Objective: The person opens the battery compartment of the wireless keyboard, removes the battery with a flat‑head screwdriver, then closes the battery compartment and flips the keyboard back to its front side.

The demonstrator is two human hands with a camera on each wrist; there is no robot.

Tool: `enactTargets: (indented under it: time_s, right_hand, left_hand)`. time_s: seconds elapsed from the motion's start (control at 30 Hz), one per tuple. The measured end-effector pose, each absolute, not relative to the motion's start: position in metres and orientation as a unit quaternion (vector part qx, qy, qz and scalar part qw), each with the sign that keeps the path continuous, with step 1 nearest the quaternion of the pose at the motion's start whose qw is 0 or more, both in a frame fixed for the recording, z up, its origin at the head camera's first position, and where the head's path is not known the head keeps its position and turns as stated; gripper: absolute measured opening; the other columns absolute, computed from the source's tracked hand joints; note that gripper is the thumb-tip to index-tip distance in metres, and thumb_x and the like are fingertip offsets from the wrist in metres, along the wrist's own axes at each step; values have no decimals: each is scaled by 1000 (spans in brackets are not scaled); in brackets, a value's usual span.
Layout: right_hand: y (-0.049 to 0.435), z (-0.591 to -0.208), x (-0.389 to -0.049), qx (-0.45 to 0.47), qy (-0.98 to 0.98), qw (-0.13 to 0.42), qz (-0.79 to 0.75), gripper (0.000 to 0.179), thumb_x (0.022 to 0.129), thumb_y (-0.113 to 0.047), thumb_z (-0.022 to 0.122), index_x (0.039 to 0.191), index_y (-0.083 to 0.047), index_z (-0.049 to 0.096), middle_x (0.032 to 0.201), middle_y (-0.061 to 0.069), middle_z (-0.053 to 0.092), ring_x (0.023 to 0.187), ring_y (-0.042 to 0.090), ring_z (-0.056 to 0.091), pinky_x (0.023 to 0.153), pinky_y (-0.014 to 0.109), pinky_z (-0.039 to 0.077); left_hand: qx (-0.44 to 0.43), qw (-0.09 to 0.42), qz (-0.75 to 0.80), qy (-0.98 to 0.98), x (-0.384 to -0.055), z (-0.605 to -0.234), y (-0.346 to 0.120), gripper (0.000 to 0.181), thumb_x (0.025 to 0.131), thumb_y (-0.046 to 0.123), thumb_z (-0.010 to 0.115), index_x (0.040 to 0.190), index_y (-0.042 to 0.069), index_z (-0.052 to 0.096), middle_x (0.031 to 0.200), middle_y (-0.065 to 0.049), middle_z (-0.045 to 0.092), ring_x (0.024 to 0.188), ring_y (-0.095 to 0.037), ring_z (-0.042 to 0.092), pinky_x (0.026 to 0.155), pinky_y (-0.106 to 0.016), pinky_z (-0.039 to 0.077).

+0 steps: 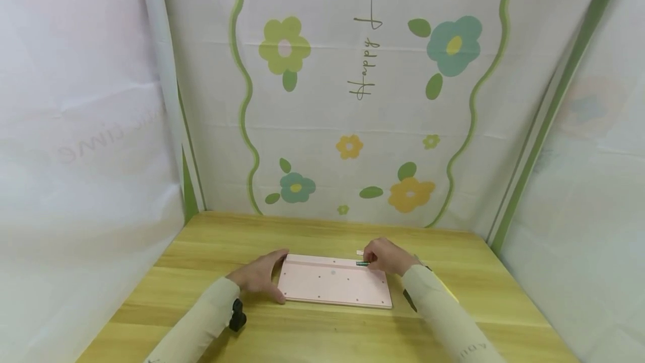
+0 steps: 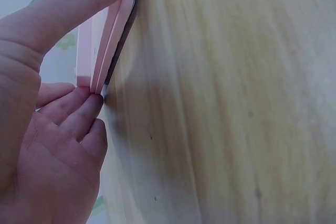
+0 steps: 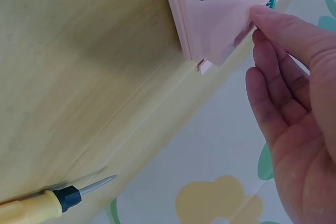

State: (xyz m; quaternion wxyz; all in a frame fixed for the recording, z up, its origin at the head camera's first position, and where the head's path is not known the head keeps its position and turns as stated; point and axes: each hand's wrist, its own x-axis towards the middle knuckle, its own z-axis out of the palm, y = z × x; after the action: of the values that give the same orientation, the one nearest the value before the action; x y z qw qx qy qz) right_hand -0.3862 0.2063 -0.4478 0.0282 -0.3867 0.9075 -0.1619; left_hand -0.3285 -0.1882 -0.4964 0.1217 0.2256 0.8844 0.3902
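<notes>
A pale pink keyboard (image 1: 332,287) lies face down on the table, its screw-dotted back upward and its dark key side showing in the left wrist view. My left hand (image 1: 259,278) grips its left end, thumb at the near corner and fingers at the far one. Along the raised far edge, my right hand (image 1: 387,255) pinches at a green battery (image 1: 361,264) by a slot there; the fingertips hide its right end. Just behind that edge lies a small pale cover piece (image 1: 360,252).
A screwdriver with a yellow handle (image 3: 31,209) and black collar lies on the wooden table (image 1: 332,332), to the right of the keyboard and partly behind the right forearm. Flower-printed cloth (image 1: 322,105) hangs at the table's back, with more cloth on both sides.
</notes>
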Motion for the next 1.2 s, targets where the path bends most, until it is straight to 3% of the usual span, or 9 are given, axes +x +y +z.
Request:
enactTargets:
  time_s: [0.4,0.6,0.83,1.2]
  right_hand:
    - [219,-442,-389,-379,919,4,-113,20,87,2,79,75,-12,70,73,-7,62,68,5,47,65,21,44]
    - [238,-434,-387,-355,927,10,-124,18,85,4,75,77,-10,70,74,-2,64,69,7,47,64,24,43]
    - [263,-433,-388,-348,927,-4,-139,25,84,7,73,73,-14,65,70,-9,53,66,5,44,62,23,40]
    - [293,-453,-387,-311,937,-46,-156,10,84,2,77,83,-8,74,79,-6,66,72,4,52,66,22,49]
  left_hand:
    - [227,115,382,888,-331,-499,-188,129,68,35,102,165,-2,25,170,-23,33,158,-45,31,127,-63,30]
    - [226,114,379,890,-330,-499,-189,128,68,35,101,165,-2,26,170,-23,33,158,-44,32,127,-63,30]
    - [228,115,379,889,-329,-501,-190,128,69,35,101,165,-2,25,170,-23,32,158,-44,31,127,-63,30]
    - [235,115,370,891,-330,-500,-190,129,70,38,100,166,-2,24,171,-22,31,159,-45,29,127,-65,28]
